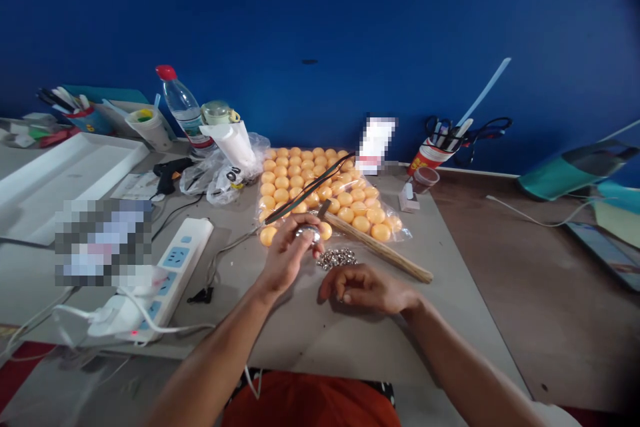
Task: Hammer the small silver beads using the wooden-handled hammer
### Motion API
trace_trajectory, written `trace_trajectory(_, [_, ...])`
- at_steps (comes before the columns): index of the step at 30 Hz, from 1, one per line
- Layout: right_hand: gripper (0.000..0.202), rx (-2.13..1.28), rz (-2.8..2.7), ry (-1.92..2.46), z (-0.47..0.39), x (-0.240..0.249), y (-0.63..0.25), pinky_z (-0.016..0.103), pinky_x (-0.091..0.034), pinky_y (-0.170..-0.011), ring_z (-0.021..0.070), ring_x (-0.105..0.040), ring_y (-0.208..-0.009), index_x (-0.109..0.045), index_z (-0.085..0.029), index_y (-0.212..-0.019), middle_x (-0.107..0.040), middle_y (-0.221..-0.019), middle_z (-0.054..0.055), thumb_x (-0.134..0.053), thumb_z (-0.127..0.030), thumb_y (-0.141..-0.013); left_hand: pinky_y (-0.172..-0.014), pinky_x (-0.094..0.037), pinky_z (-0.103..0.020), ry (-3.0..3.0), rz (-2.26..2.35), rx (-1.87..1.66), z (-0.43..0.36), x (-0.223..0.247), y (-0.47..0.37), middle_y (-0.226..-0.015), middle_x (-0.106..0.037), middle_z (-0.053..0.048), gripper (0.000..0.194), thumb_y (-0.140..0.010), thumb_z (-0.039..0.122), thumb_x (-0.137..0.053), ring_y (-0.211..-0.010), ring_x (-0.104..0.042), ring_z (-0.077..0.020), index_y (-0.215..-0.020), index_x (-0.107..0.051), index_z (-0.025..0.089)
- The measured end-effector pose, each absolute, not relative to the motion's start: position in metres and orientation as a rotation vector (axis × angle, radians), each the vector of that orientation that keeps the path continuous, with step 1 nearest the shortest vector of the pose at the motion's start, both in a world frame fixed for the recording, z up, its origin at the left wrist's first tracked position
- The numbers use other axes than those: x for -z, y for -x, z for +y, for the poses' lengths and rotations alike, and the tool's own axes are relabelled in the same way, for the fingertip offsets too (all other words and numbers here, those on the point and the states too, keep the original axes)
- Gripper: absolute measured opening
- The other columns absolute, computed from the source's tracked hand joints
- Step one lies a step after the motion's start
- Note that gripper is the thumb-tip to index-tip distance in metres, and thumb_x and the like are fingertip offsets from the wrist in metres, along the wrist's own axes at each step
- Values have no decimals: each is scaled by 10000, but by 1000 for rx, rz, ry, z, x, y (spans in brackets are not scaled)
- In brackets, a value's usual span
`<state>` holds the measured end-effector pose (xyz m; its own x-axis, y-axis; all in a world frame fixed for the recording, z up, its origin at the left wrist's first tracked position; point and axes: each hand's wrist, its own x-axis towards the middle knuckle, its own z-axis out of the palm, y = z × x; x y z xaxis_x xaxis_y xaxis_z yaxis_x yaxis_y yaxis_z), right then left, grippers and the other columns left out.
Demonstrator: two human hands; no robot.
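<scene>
My left hand [289, 257] is closed around a shiny silver round piece [307, 234], whose exact kind I cannot make out. Close to my fingertips on the right lies a pile of small metal pieces [338, 258]. My right hand [367, 288] rests low over the table just in front of that pile, its fingers curled together; whether something tiny is between them is hidden. Behind the hands, orange balls [360, 223] lie in rows in clear plastic. A hammer [380, 247] with a wooden handle slants along their front edge.
A white power strip [187, 240] with plugs and cables stands at left, near a black glue gun [167, 173] and a white tray [75, 153]. A red-capped bottle [183, 107] is behind. Cups of pens and scissors [433, 153] stand at back right.
</scene>
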<state>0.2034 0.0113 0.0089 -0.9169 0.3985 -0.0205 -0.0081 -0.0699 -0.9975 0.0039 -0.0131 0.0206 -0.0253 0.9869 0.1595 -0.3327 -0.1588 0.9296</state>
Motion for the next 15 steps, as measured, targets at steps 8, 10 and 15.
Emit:
trace_trajectory(8, [325, -2059, -1928, 491, 11, -6, -205, 315, -448, -803, 172, -606, -911, -581, -152, -808, -680, -1040, 130, -621, -461, -899, -777, -487, -275, -1274, 1538, -1840, 4, 6, 9, -1092, -593, -80, 241, -878, 353, -570, -863, -589, -168, -1082, -562, 225])
trace_trajectory(10, [321, -2061, -1926, 496, 10, -5, -205, 303, -449, -784, 167, -603, -902, -581, -151, -817, -677, -1046, 129, -621, -458, -899, -765, -485, -264, -1391, 1534, -1802, 7, 12, 8, -1078, -588, -82, 221, -885, 337, -557, -874, -591, -170, -1072, -563, 219])
trace_trajectory(15, [307, -2042, -1925, 464, 10, -6, -203, 283, -449, -733, 162, -592, -900, -569, -159, -804, -675, -1057, 135, -609, -445, -908, -729, -488, -246, -1312, 1545, -1838, 17, 18, 8, -1050, -592, -73, 260, -893, 386, -543, -784, -602, -144, -1088, -544, 215])
